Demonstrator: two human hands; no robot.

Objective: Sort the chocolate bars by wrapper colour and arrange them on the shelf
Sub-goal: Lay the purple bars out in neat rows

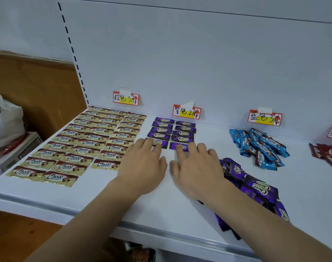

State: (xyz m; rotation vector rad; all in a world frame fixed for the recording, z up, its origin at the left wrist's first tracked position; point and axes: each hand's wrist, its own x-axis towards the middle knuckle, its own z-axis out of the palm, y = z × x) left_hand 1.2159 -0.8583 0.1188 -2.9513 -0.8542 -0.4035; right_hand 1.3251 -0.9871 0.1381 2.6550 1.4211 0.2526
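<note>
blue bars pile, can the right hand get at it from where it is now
Probably yes. The right hand rests on the front purple bar, and the shelf between it and the blue bars pile is bare; the loose purple pile lies nearer the front.

On the shelf [161,208], a three-column grid of bars [81,146] fills the left end from back wall to front edge. To its right, a two-column grid [172,132] sits against the back wall. Right of that, one loose heap [259,148] lies near the back, another [256,190] near the front edge. A further heap [327,154] lies at the right end.
</note>
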